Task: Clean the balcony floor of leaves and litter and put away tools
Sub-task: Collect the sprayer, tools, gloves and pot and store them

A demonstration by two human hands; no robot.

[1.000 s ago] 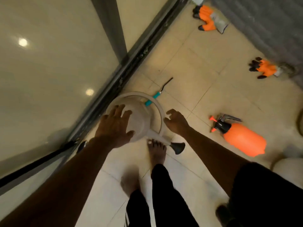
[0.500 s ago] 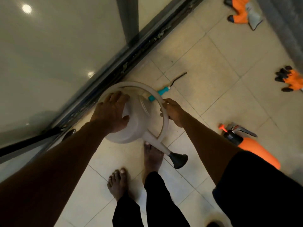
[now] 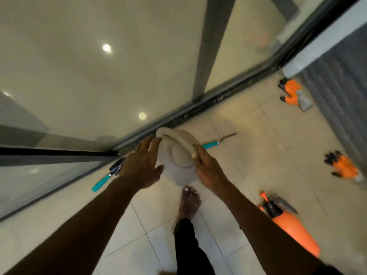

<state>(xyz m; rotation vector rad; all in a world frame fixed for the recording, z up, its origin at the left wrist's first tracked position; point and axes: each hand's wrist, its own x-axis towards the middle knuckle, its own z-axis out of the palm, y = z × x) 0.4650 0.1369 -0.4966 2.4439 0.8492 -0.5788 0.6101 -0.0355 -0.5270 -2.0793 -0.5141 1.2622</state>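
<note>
right hand [image 3: 210, 171] grips watering can [image 3: 178, 163] | left hand [image 3: 141, 165] flat, fingers [image 3: 154, 143] spread, against it | sprayer [image 3: 294, 231], gloves [image 3: 292, 92] near

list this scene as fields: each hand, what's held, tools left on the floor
right hand: grips the watering can by its handle
left hand: open, fingers straight beside the can's body
spout: not visible
on floor: orange sprayer, far glove, near glove, trowel at left, teal-handled tool behind the can
</note>
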